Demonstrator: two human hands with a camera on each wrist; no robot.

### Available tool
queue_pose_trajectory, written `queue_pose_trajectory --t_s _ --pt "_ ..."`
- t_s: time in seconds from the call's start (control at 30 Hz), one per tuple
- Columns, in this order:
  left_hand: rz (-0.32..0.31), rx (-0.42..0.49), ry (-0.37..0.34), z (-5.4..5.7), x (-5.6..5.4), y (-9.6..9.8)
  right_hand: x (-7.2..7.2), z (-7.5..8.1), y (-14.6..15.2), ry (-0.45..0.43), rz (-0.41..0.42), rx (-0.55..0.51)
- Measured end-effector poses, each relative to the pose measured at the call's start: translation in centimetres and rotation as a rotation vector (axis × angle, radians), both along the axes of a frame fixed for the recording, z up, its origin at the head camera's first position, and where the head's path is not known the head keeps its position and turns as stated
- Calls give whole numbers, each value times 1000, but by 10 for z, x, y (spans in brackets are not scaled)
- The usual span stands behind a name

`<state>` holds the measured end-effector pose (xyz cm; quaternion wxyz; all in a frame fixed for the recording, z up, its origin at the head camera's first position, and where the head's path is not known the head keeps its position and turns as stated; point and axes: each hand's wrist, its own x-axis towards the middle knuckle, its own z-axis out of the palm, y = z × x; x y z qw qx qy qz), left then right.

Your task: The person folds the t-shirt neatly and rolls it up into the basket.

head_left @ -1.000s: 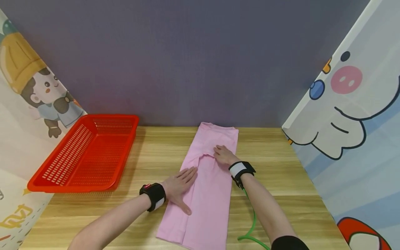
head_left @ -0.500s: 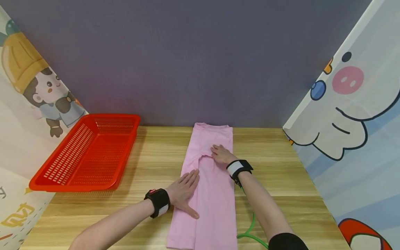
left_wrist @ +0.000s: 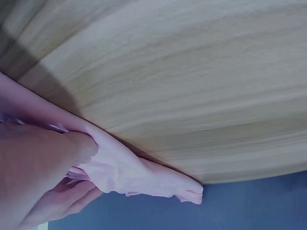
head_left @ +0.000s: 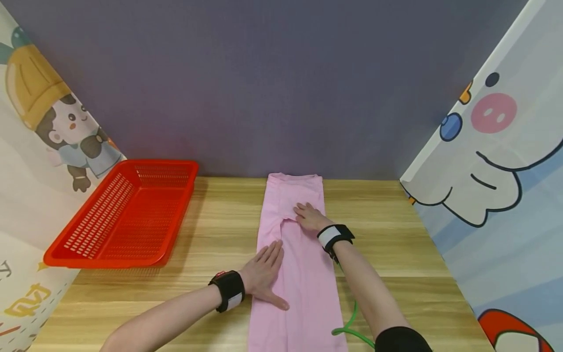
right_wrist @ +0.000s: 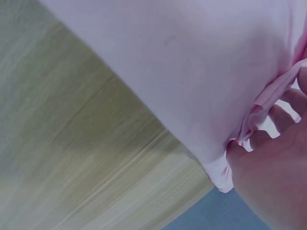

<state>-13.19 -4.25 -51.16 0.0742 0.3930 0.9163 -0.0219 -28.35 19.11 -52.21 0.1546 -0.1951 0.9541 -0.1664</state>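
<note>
On pink cloth [head_left: 310, 283], L hand [head_left: 263, 275] rests splayed, R hand [head_left: 312, 218] prob. relaxed.

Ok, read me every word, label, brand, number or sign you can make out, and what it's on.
No word, brand or number reads clearly.
Yellow lettering on the left wall: too stylised to read.
Dark letter shape above it: cut off, perhaps "y".
Red mark on the left wristband: too small to read.
None seen on the pink cloth or red basket.
</note>
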Motion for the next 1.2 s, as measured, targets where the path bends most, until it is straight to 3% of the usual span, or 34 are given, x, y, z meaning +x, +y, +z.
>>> queue_pose_trajectory --t_s 0.03,0.47,0.7,0.93,1.03,1.2 --pt "2 3 -2 0 0 0 19 31 -9 -21 -8 -10" --pt "-16 -6 -20 0 1 7 19 21 7 35 28 -121" --pt "-77 -5 -64 -1 -6 -3 20 20 0 47 15 -76" --pt "-147 184 -173 -5 -19 -24 29 13 1 193 11 76" --pt "-183 281 -145 -6 -21 -32 35 11 4 284 17 61" --pt "-254 392 -25 -8 -20 -39 49 10 10 408 47 -89"
